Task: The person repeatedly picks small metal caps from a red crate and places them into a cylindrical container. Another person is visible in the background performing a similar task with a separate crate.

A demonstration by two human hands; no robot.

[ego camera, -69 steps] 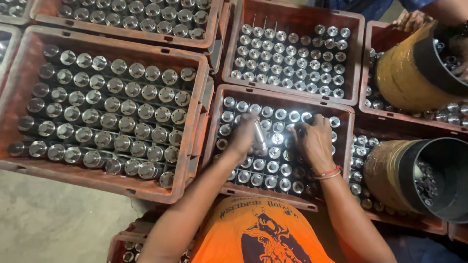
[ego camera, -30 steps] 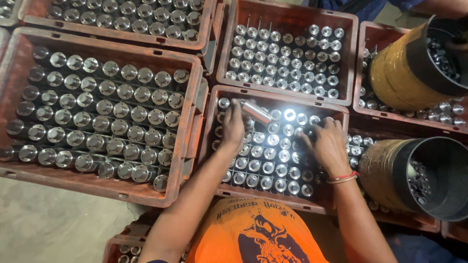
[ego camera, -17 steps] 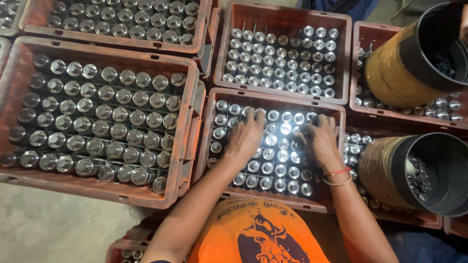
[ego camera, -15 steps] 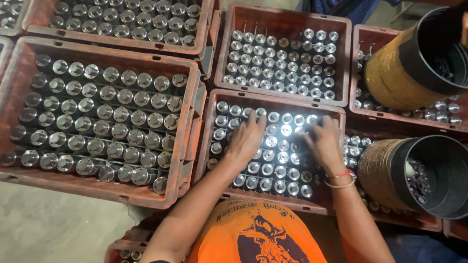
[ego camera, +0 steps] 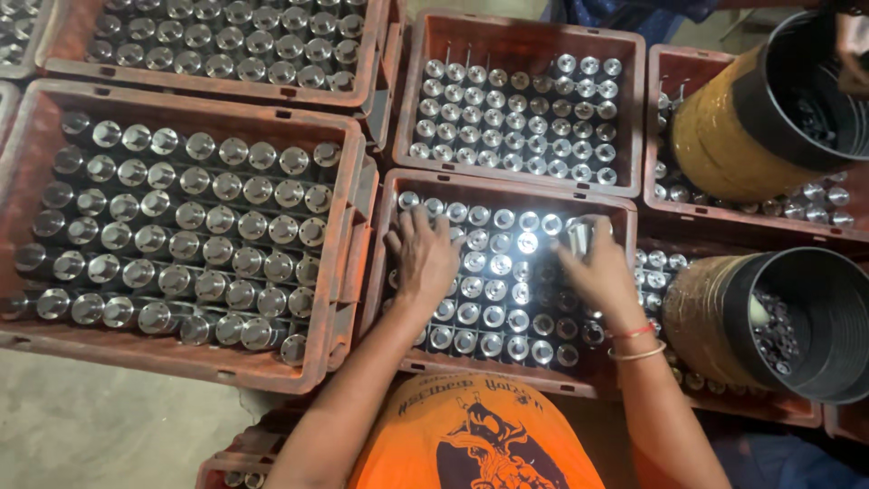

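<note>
A red-brown plastic crate [ego camera: 500, 184] in front of me is packed with upright shiny metal cylinders [ego camera: 500, 264]. My left hand [ego camera: 422, 256] lies flat with spread fingers on the cylinder tops at the crate's left side. My right hand [ego camera: 595, 266] is at the crate's right side, its fingers closed around one metal cylinder [ego camera: 579, 237] raised a little above the rows. Red and white bangles circle my right wrist. My orange printed shirt shows at the bottom.
More crates of the same cylinders surround it: a large crate [ego camera: 27, 337] at left, another crate [ego camera: 519, 29] behind. Two black drums wrapped in yellow-brown tape, one upper right [ego camera: 724, 136] and one lower right [ego camera: 701, 317], rest on the right-hand crates. Bare concrete floor [ego camera: 109, 426] lies at lower left.
My left hand put down the cylinder it held up and now rests flat on the rows. My right hand has shifted to the crate's right side and closed on a cylinder.
</note>
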